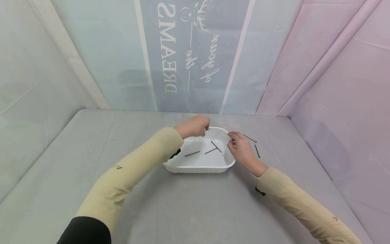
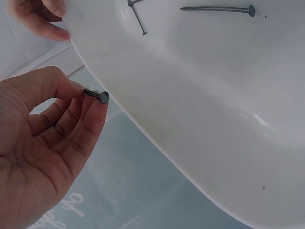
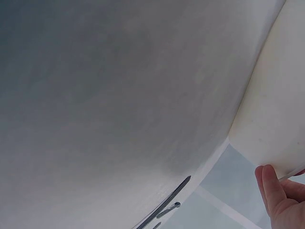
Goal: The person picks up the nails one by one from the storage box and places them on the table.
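My left hand (image 1: 195, 126) pinches a dark metal nail (image 2: 97, 95) between thumb and fingertips, its flat head sticking out. It is at the far rim of a white plastic tray (image 1: 199, 170). My right hand (image 1: 242, 151) grips the tray's right rim, fingers on both sides of the wall, as the right wrist view also shows. Inside the tray, one nail (image 1: 192, 154) lies alone at left. Nearer the middle, a second nail (image 1: 214, 144) and a third nail (image 1: 209, 151) touch in a T shape.
Right of the tray, one loose nail (image 1: 250, 138) and another loose nail (image 1: 257, 151) lie on the grey cloth-covered table (image 1: 195, 203). Behind the table hangs a printed fabric backdrop (image 1: 195, 98), with fabric walls at both sides.
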Demonstrator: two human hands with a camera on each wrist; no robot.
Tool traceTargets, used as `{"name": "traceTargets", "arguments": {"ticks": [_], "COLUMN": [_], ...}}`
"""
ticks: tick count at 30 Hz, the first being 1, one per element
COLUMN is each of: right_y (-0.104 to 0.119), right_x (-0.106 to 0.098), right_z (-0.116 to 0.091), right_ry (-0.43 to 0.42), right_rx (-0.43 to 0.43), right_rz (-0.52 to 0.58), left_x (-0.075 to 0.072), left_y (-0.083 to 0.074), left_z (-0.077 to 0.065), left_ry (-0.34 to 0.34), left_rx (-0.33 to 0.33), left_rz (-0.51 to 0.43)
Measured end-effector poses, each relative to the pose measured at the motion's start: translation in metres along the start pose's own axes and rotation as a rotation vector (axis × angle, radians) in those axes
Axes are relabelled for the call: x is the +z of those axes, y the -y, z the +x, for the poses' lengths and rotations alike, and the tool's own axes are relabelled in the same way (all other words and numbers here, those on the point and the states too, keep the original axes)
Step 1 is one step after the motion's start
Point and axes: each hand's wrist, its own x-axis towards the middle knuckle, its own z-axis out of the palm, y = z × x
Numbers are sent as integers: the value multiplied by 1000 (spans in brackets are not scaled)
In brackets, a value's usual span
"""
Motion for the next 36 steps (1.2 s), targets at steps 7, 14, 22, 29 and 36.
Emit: {"name": "traceTargets", "arguments": {"ticks": [7, 14, 22, 29, 36], "right_y": [0, 0, -1, 0, -1], "right_x": [0, 0, 1, 0, 1], "right_z": [0, 0, 0, 0, 0], "right_ry": [-6, -22, -26, -25, -15], "right_rx": [-9, -20, -27, -26, -20], "right_rz": [0, -9, -16, -15, -13], "left_x": [-5, -10, -15, -21, -23], "left_y": [3, 5, 9, 14, 18], "left_z": [-5, -12, -20, -28, -35], "left_ry": [-27, -59, -94, -128, -162], "left_rx": [20, 11, -2, -7, -7], "left_rz": [-23, -96, -126, -176, -220]}}
